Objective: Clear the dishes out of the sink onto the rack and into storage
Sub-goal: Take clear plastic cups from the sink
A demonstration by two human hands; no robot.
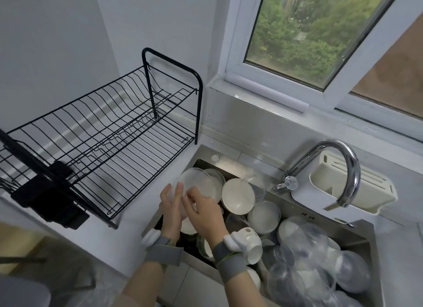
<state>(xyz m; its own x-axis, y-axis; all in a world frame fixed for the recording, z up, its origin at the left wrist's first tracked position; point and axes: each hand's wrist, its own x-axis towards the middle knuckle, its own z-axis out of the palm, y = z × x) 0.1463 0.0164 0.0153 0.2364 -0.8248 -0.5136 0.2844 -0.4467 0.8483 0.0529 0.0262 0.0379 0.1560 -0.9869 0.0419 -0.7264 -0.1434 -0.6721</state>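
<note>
While both hands (171, 206) (201, 206) grip it, round clear bowl (196, 180) (glassy) tilts — over steel sink (357, 233).

Soft daylight from the window (304, 29), wide-angle edge bending.

Place: home kitchen
Evidence: sink (357, 229) full of dishes (238, 196), faucet (329, 164) right of the hands, rack (98, 132) left of them, window (304, 32) beyond
</note>
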